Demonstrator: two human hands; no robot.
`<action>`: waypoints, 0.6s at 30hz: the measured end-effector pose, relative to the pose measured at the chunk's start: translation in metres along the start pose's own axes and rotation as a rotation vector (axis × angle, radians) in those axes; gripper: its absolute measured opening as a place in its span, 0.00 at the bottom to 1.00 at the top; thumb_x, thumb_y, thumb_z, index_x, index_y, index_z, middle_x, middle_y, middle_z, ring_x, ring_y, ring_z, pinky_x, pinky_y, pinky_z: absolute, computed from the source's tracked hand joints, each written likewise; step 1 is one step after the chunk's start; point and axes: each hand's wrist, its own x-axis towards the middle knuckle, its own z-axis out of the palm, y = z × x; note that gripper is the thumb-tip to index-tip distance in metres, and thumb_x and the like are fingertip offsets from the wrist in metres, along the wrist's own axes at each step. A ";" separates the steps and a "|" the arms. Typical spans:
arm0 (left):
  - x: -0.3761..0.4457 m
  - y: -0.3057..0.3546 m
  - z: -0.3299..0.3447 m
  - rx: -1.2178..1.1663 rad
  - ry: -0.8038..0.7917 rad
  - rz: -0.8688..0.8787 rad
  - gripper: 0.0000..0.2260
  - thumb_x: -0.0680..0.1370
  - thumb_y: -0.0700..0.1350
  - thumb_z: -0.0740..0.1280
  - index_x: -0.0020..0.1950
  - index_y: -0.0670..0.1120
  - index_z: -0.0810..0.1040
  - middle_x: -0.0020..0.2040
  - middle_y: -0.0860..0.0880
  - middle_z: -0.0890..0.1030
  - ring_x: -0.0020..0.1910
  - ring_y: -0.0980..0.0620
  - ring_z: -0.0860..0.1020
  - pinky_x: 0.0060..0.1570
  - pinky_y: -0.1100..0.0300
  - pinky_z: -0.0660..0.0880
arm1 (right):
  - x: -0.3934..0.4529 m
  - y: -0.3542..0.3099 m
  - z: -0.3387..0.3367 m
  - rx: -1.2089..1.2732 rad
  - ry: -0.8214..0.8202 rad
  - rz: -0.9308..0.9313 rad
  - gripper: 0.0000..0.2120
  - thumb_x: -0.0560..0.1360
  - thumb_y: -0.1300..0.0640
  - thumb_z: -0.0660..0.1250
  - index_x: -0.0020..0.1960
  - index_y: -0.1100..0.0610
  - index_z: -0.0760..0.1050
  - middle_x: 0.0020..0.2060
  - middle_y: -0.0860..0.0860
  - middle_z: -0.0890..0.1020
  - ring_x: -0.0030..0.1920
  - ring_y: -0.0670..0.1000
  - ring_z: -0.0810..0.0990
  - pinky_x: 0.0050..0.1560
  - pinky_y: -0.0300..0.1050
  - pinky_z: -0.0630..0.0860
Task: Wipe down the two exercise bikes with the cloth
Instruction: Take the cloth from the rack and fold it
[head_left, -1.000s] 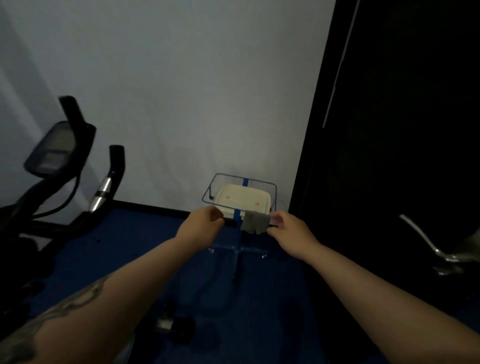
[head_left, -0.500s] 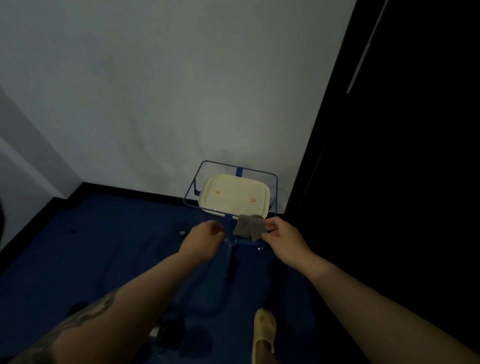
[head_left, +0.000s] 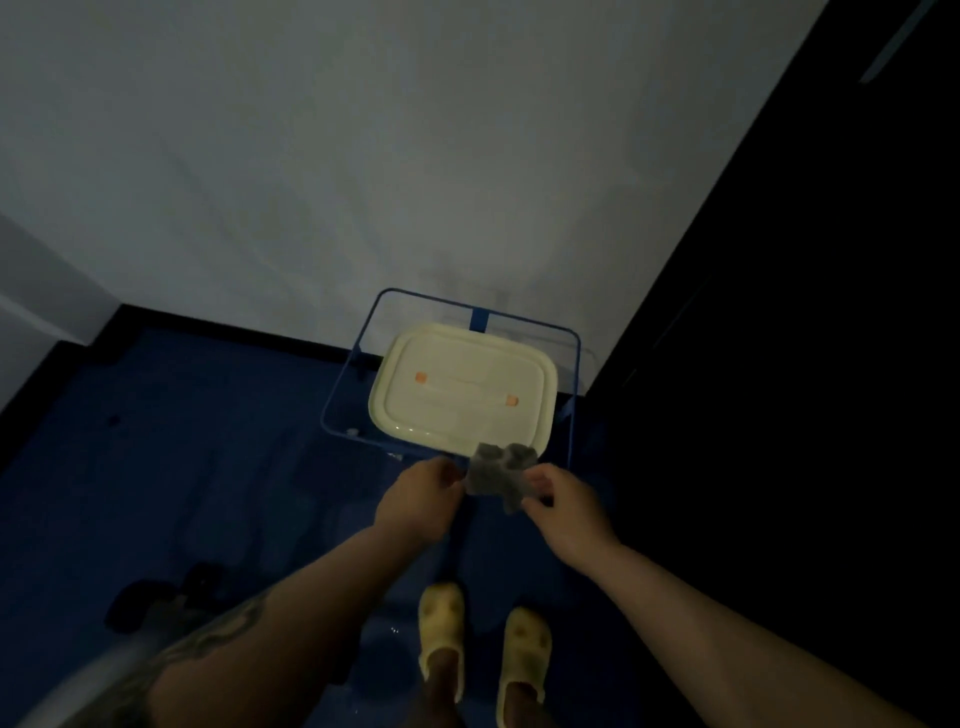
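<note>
- The room is dim. The floor (head_left: 171, 467) is dark blue, and a pale wall (head_left: 363, 156) rises behind it with a black skirting strip (head_left: 249, 338) along its foot.
- Down the right side stands a tall black surface (head_left: 805, 364), too dark for any detail to show.
- In the corner where the wall meets that black surface stands a blue wire-frame stand (head_left: 363, 358); its rim is a rounded rectangle of thin bar.
- Inside the stand's rim lies a cream plastic lid or tub (head_left: 462, 395), rounded at the corners, with two small orange marks on top. What is under it cannot be told.
- The grey cloth (head_left: 498, 473) is held up just in front of the stand's near rim, overlapping the near edge of the cream lid from where I look, crumpled and hanging between both hands.
- The left hand (head_left: 421, 499) has its fingers curled, pinching the cloth's left edge.
- The right hand (head_left: 563, 501) pinches the cloth's lower right corner with thumb and fingertips.
- Both forearms reach forward; the left one bears a dark tattoo (head_left: 208, 639).
- Below the hands, two feet in yellow clogs (head_left: 441, 629) stand on the blue floor, close to the stand's base.
- At lower left a dark shape (head_left: 156, 597) lies on the floor; I cannot tell what it is.
- Open blue floor stretches left of the stand toward the skirting.
</note>
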 end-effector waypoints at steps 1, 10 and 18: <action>0.009 -0.001 0.002 -0.003 -0.007 -0.002 0.08 0.79 0.45 0.62 0.54 0.47 0.78 0.53 0.48 0.81 0.52 0.50 0.78 0.49 0.58 0.73 | 0.009 0.002 0.006 -0.004 0.011 0.005 0.10 0.77 0.60 0.67 0.58 0.53 0.76 0.54 0.49 0.79 0.54 0.49 0.77 0.54 0.44 0.76; 0.065 -0.015 0.029 -0.019 0.066 0.119 0.09 0.78 0.45 0.64 0.56 0.48 0.80 0.54 0.50 0.80 0.54 0.51 0.77 0.55 0.51 0.75 | 0.070 0.035 0.037 -0.169 0.004 0.079 0.21 0.75 0.46 0.68 0.67 0.51 0.74 0.61 0.49 0.79 0.62 0.53 0.74 0.70 0.49 0.62; 0.070 -0.032 0.048 -0.042 0.069 0.128 0.08 0.76 0.42 0.65 0.52 0.49 0.81 0.51 0.52 0.80 0.53 0.55 0.73 0.48 0.61 0.68 | 0.077 0.048 0.045 -0.076 0.025 0.021 0.06 0.74 0.56 0.72 0.50 0.53 0.84 0.47 0.50 0.83 0.49 0.50 0.80 0.48 0.49 0.77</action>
